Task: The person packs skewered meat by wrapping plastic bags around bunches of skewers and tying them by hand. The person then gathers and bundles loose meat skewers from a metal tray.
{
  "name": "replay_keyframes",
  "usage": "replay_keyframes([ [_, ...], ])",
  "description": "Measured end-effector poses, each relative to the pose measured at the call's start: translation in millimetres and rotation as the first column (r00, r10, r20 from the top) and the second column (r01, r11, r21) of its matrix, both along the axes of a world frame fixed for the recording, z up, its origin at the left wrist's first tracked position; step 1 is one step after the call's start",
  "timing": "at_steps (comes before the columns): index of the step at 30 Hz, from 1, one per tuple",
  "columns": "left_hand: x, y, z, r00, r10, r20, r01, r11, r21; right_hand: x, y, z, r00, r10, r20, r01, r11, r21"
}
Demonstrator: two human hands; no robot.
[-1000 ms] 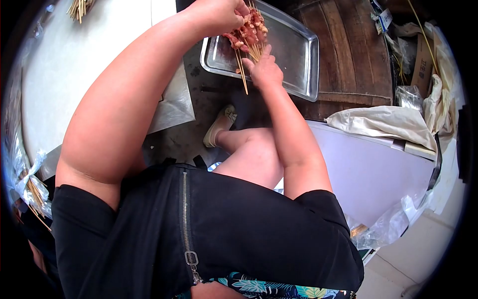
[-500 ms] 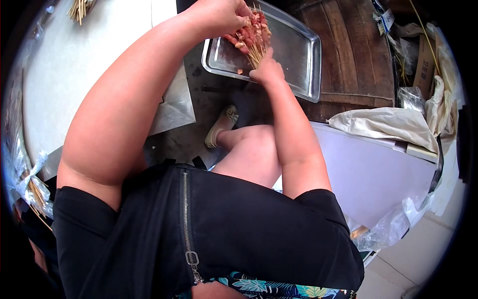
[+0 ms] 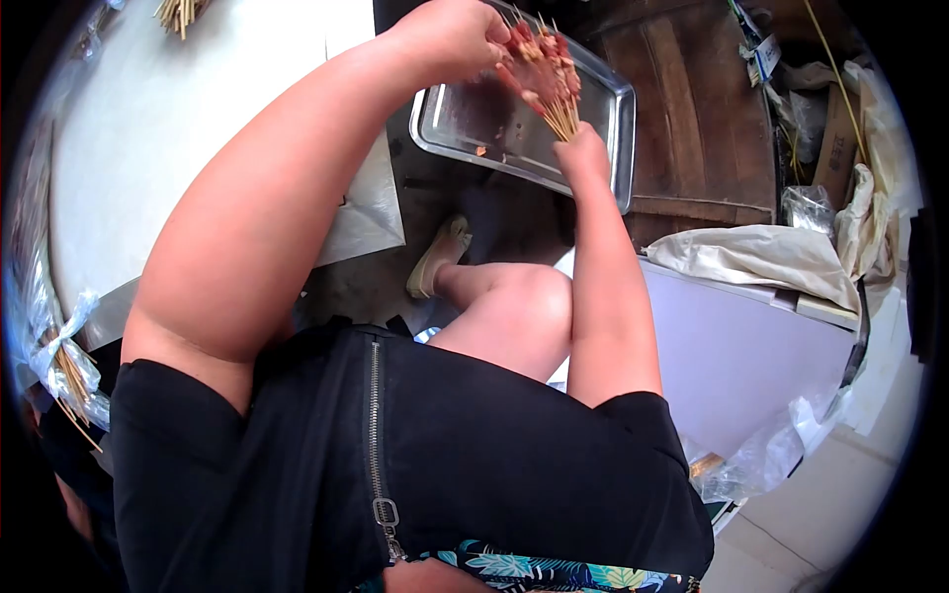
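Note:
My right hand (image 3: pixel 583 153) is closed around the bare stick ends of a fanned bundle of meat skewers (image 3: pixel 544 74). Red and pale chunks of meat are threaded on the upper parts, and thin tips stick out at the top. At the bundle's upper left, my left hand (image 3: pixel 460 40) has its fingers curled in against the meat; the fingertips are partly hidden. Both hands are over a shiny metal tray (image 3: pixel 455 109), with the skewers held above it. A small scrap of meat (image 3: pixel 481 151) lies near the tray's lower edge.
To the left is a white tabletop (image 3: pixel 198 109) with a bunch of bare sticks (image 3: pixel 181 14) at its far edge. Brown wooden boards (image 3: pixel 682 109) lie right of the tray. A cream cloth (image 3: pixel 751 255) rests along a pale lilac panel (image 3: pixel 741 336). Bagged sticks (image 3: pixel 69 366) are at far left.
The skewer bundle and both hands have shifted right over the tray. My right hand has also come slightly lower, and more of the tray's left part shows.

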State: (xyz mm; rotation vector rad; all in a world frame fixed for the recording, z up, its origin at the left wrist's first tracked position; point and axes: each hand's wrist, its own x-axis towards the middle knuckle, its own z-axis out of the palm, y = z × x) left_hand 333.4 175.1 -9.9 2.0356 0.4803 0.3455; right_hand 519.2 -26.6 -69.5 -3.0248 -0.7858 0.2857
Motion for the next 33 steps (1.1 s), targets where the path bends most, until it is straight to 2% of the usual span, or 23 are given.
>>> replay_keyframes([
  [1, 0.3, 0.2, -0.1, 0.999, 0.034, 0.002, -0.034, 0.998, -0.044, 1.4, -7.8, 13.6, 0.996, 0.016, 0.083, -0.014, 0.999, -0.03],
  [2, 0.0, 3.0, 0.5, 0.997, 0.052, -0.052, -0.053, 0.999, -0.014, 7.0, -12.9, 29.6, 0.986, 0.048, 0.159, -0.027, 0.991, -0.133],
  [3, -2.2, 2.5, 3.6, 0.994, 0.093, -0.058, -0.086, 0.991, 0.107, 16.0, -17.8, 45.6, 0.97, 0.083, 0.229, -0.027, 0.971, -0.238],
  [5, 1.7, 4.2, -4.6, 0.988, 0.155, -0.015, -0.149, 0.966, 0.209, 44.6, -30.6, 78.9, 0.862, 0.358, 0.36, -0.216, 0.901, -0.377],
  [7, 0.1, 2.4, 1.1, 0.988, 0.148, -0.049, -0.138, 0.976, 0.166, 57.5, -23.0, 119.4, 0.739, 0.533, 0.412, -0.271, 0.795, -0.543],
  [10, -2.9, 1.3, 6.5, 0.986, 0.139, -0.09, -0.127, 0.983, 0.136, 49.1, 2.0, 165.7, 0.58, 0.721, 0.38, -0.305, 0.624, -0.719],
  [11, -3.6, 1.9, 8.0, 0.985, 0.141, -0.101, -0.126, 0.982, 0.143, 50.7, 11.0, 169.1, 0.572, 0.725, 0.384, -0.303, 0.622, -0.722],
  [14, -4.8, 0.6, 8.2, 0.984, 0.165, -0.072, -0.152, 0.975, 0.162, 61.1, 35.0, 166.6, 0.54, 0.797, 0.271, -0.334, 0.498, -0.8],
  [19, 0.6, -0.8, 4.2, 0.984, 0.171, -0.049, -0.159, 0.97, 0.182, 57.5, 49.3, 129.7, 0.527, 0.824, 0.209, -0.328, 0.424, -0.844],
  [22, -1.2, 0.1, 5.1, 0.986, 0.155, -0.056, -0.146, 0.979, 0.143, 63.2, 52.3, 106.8, 0.485, 0.861, 0.153, -0.285, 0.321, -0.903],
  [24, -1.2, -1.0, 4.2, 0.988, 0.138, -0.073, -0.13, 0.986, 0.1, 61.6, 51.8, 98.7, 0.484, 0.858, 0.173, -0.263, 0.331, -0.906],
  [26, 0.0, -0.6, 3.1, 0.987, 0.148, -0.059, -0.138, 0.98, 0.145, 62.5, 50.4, 93.2, 0.475, 0.858, 0.197, -0.233, 0.339, -0.912],
  [28, -0.5, -0.8, 4.4, 0.987, 0.149, -0.054, -0.141, 0.981, 0.132, 65.8, 48.7, 86.7, 0.564, 0.801, 0.201, -0.348, 0.452, -0.821],
  [29, -1.7, -0.9, 4.7, 0.988, 0.147, -0.051, -0.141, 0.983, 0.12, 69.4, 47.0, 89.5, 0.56, 0.804, 0.202, -0.349, 0.45, -0.822],
  [31, -4.9, -1.6, 8.0, 0.988, 0.147, -0.056, -0.142, 0.986, 0.091, 63.8, 44.5, 109.7, 0.63, 0.767, 0.119, -0.371, 0.432, -0.822],
  [33, -3.1, -2.3, 8.6, 0.989, 0.13, -0.065, -0.126, 0.99, 0.061, 59.7, 45.8, 129.9, 0.66, 0.736, 0.149, -0.338, 0.468, -0.817],
])
